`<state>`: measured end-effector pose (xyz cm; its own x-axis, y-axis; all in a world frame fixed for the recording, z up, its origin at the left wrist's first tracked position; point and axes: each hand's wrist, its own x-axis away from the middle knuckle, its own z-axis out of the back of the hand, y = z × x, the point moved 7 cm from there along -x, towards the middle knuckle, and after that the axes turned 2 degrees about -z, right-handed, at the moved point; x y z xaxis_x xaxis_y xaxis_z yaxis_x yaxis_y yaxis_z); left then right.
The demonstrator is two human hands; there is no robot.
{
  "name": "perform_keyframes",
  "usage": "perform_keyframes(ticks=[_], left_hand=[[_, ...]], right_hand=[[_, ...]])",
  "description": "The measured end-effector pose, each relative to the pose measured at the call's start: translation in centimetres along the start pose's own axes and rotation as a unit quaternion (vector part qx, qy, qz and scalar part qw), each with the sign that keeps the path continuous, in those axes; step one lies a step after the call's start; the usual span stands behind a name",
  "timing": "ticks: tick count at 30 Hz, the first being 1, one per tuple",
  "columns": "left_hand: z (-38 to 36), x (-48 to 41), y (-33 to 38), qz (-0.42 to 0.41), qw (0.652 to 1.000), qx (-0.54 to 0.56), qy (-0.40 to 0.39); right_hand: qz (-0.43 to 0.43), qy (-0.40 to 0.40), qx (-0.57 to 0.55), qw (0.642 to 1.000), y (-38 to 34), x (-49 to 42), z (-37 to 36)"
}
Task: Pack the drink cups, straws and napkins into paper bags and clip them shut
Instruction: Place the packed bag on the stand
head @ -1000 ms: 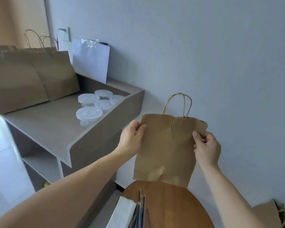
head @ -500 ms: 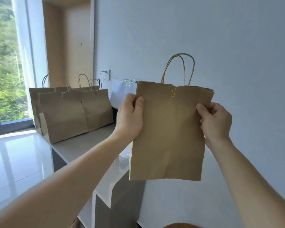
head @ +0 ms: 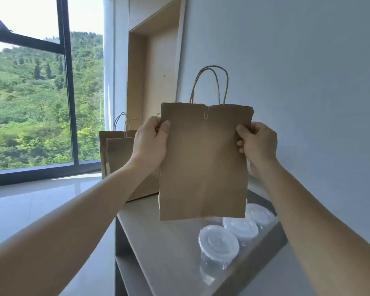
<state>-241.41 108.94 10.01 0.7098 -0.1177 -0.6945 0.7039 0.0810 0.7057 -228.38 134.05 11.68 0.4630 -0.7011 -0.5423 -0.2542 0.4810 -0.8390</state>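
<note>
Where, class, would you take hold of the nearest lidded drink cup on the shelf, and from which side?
Probably grip the nearest cup around its clear wall just below the wider lid, reaching from the open front-left: its neighbour crowds the far side, and the shelf's raised edge flanks the right.

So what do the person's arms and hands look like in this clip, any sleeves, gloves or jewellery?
Both arms are bare from the bottom edge of the frame to the wrist: no sleeves or cuffs in view. The left hand and the right hand wear no gloves, and no watch, bracelet or ring is visible on the sides facing the camera. Nothing is marked or taped on either forearm.
</note>
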Motion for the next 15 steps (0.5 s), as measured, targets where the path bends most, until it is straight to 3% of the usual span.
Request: perform_keyframes(ticks=[7,15], left_hand=[[-0.5,-5.6,-7.5,-0.005,1.000,0.000,0.007],[-5.8,-8.4,-17.3,-0.035,0.990,-0.113,-0.081]], right_hand=[[-0.038,-0.049,0.002,0.998,5.1,-6.3,-9.4],[-0.139,-0.071,0.071,0.985,16.8,-11.4,-16.5]])
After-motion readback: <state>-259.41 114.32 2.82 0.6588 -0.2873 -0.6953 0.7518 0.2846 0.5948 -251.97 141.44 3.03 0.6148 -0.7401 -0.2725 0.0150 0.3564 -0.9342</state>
